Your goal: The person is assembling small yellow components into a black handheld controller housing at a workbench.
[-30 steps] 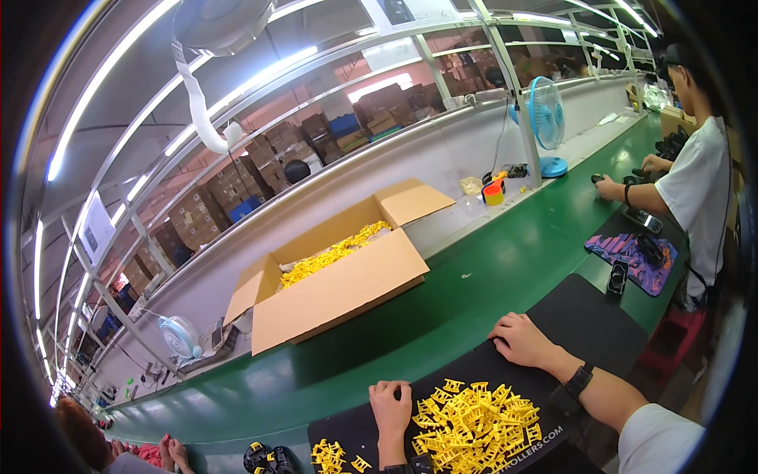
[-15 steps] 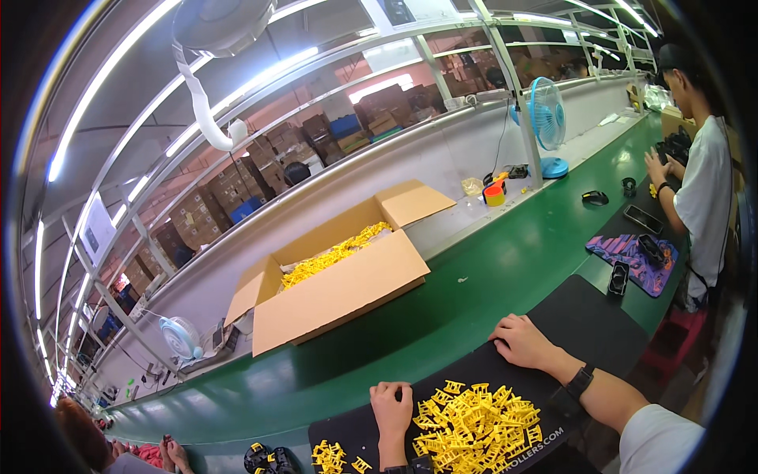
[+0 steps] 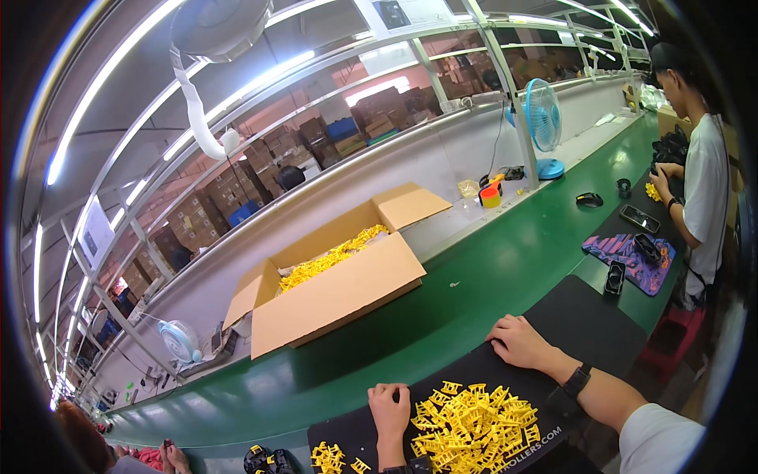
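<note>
Both hands rest at the far edge of a black mat [image 3: 584, 316] on the green bench. Curled fingers close my left hand [image 3: 389, 404], which is just left of a large heap of yellow plastic pieces [image 3: 474, 426]. My right hand [image 3: 517, 341] is bent closed beyond that heap, its fingertips at the mat's edge. Whether either hand grips the edge or holds something small is hidden. A smaller cluster of the same yellow pieces [image 3: 326, 457] lies left of my left wrist, with one loose piece [image 3: 360, 465] beside it.
An open cardboard box [image 3: 339, 304] of yellow pieces stands beyond the mat. A co-worker [image 3: 703, 182] handles black parts at the right, near a patterned mat [image 3: 651, 276] and a phone [image 3: 639, 218]. Another person's hands [image 3: 174, 456] show at lower left, near black parts [image 3: 268, 460].
The view has shifted slightly. My hands keep their place and pose. At the right, the co-worker's hands have moved a little lower.
</note>
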The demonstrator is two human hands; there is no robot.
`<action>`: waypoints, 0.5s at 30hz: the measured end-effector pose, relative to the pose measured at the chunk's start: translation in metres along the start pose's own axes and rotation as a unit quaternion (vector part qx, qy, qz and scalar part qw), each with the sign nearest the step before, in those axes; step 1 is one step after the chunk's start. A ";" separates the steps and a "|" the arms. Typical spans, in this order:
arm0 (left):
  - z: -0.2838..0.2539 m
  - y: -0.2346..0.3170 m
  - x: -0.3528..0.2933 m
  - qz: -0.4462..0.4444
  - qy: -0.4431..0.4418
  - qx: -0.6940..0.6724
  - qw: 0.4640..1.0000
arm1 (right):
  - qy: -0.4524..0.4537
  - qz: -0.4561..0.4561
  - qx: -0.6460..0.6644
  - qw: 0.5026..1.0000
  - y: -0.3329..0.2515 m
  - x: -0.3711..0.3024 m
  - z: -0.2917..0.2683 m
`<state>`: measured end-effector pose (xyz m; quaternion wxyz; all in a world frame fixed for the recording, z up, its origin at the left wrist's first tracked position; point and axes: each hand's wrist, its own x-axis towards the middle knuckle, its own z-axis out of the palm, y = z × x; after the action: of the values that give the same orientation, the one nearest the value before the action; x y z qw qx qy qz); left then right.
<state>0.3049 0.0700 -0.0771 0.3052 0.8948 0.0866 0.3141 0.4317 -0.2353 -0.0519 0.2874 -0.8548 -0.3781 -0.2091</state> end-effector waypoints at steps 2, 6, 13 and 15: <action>-0.002 0.001 0.002 0.001 0.002 0.002 1.000 | 0.001 0.003 0.002 1.000 -0.001 0.000 -0.001; 0.001 -0.001 0.000 0.006 0.004 -0.002 1.000 | -0.002 0.001 0.003 1.000 -0.001 0.000 -0.001; -0.002 0.003 0.004 0.002 0.006 -0.005 1.000 | -0.004 0.003 0.003 1.000 -0.001 0.000 -0.001; -0.002 0.004 0.003 0.004 0.002 0.011 1.000 | -0.008 0.008 0.004 1.000 -0.003 0.001 -0.004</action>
<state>0.3060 0.0690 -0.0716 0.2934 0.8979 0.0871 0.3165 0.4293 -0.2352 -0.0473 0.2899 -0.8583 -0.3740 -0.1984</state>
